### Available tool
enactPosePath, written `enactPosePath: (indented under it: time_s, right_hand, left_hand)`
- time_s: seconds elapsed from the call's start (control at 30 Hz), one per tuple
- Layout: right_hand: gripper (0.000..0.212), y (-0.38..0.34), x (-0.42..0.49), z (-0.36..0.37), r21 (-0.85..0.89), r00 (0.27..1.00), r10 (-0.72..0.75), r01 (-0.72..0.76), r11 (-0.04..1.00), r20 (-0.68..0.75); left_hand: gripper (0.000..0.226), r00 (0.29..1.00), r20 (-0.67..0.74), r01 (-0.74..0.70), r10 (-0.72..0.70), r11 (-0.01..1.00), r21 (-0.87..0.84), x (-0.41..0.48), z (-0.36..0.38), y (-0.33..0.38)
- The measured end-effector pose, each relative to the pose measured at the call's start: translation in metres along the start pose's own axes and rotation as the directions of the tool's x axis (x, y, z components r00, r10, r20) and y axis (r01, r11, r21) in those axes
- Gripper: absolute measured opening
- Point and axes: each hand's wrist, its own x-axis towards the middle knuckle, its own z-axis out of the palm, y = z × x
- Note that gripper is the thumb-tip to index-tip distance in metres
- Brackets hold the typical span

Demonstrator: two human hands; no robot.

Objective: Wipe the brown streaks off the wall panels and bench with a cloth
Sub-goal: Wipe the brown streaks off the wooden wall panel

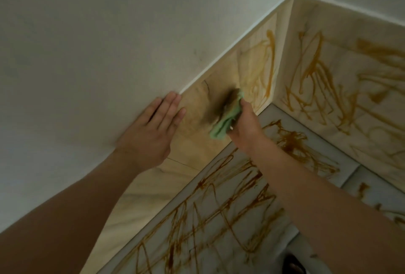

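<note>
A green cloth (221,125) is gripped in the right hand (246,125) and pressed against the left wall panel (197,153), beside brown streaks (266,63). The left hand (151,130) is laid flat, fingers straight, across the panel's upper edge. The bench (282,238) below is streaked.

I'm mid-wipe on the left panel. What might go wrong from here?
1. The green cloth looks dark where it meets the left panel; a loaded cloth may smear brown back.
2. The left hand lies flat across the panel's top edge and the white wall; any residue on it could mark the wall.
3. Thick brown streaks near the corner may get dragged down onto the bench.
</note>
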Motion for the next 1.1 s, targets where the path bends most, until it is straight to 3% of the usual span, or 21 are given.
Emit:
enactPosePath:
  time_s: [0.23, 0.3, 0.37, 0.43, 0.47, 0.5, 0.57, 0.6, 0.67, 0.73, 0.8, 1.0, 1.1]
  right_hand:
    - [0.062, -0.01, -0.111, -0.021, -0.255, 0.988, 0.081, -0.046, 0.966, 0.13]
    - [0.063, -0.011, -0.132, -0.023, -0.318, 0.981, 0.118, -0.063, 0.946, 0.156]
    - [0.058, -0.013, -0.15, -0.024, -0.357, 0.978, 0.137, -0.073, 0.931, 0.155]
    - [0.054, -0.014, -0.166, -0.022, -0.397, 0.979, 0.144, -0.074, 0.915, 0.148]
    - [0.054, -0.015, -0.176, -0.02, -0.416, 0.974, 0.156, -0.075, 0.906, 0.163]
    - [0.054, -0.016, -0.184, -0.018, -0.427, 0.968, 0.172, -0.079, 0.901, 0.183]
    - [0.053, -0.017, -0.201, -0.012, -0.463, 0.963, 0.177, -0.065, 0.884, 0.202]
    - [0.052, -0.019, -0.209, -0.008, -0.48, 0.96, 0.175, -0.051, 0.876, 0.218]
    - [0.05, -0.021, -0.226, -0.001, -0.531, 0.951, 0.165, -0.001, 0.848, 0.263]
    - [0.043, -0.024, -0.236, 0.003, -0.581, 0.952, 0.102, 0.09, 0.809, 0.289]
    - [0.033, -0.029, -0.239, 0.005, -0.598, 0.965, 0.014, 0.151, 0.787, 0.263]
    - [0.039, -0.043, -0.226, 0.005, -0.612, 0.979, -0.139, 0.203, 0.765, 0.151]
    - [0.051, -0.045, -0.212, 0.005, -0.638, 0.976, -0.183, 0.215, 0.74, 0.116]
  left_hand:
    - [0.085, 0.997, 0.075, 0.022, -0.022, 1.0, 0.006, -0.006, -0.017, 0.002]
    - [0.089, 0.989, 0.138, 0.063, -0.049, 0.993, -0.097, -0.006, -0.028, 0.003]
    - [0.081, 0.984, 0.151, 0.137, -0.09, 0.934, -0.331, -0.01, -0.043, 0.009]
    - [0.07, 0.975, 0.108, 0.22, -0.196, 0.753, -0.621, -0.016, -0.062, 0.017]
    - [0.065, 0.958, 0.14, 0.264, -0.252, 0.577, -0.773, -0.02, -0.074, 0.02]
    - [0.062, 0.935, 0.24, 0.321, -0.263, 0.335, -0.886, -0.024, -0.086, 0.023]
    - [0.054, 0.897, 0.428, 0.414, -0.112, -0.127, -0.901, -0.033, -0.106, 0.024]
    - [0.045, 0.892, 0.452, 0.43, -0.021, -0.271, -0.861, -0.038, -0.11, 0.025]
    - [0.033, 0.904, 0.428, 0.398, 0.006, -0.381, -0.835, -0.05, -0.116, 0.024]
    - [0.01, 0.883, 0.463, 0.364, -0.071, -0.519, -0.773, -0.057, -0.115, 0.02]
    - [0.015, 0.851, 0.514, 0.336, -0.112, -0.635, -0.695, -0.063, -0.118, 0.015]
    - [0.026, 0.749, 0.627, 0.341, -0.213, -0.687, -0.642, -0.06, -0.115, 0.005]
    - [0.031, 0.725, 0.636, 0.403, -0.263, -0.588, -0.702, -0.046, -0.132, 0.008]
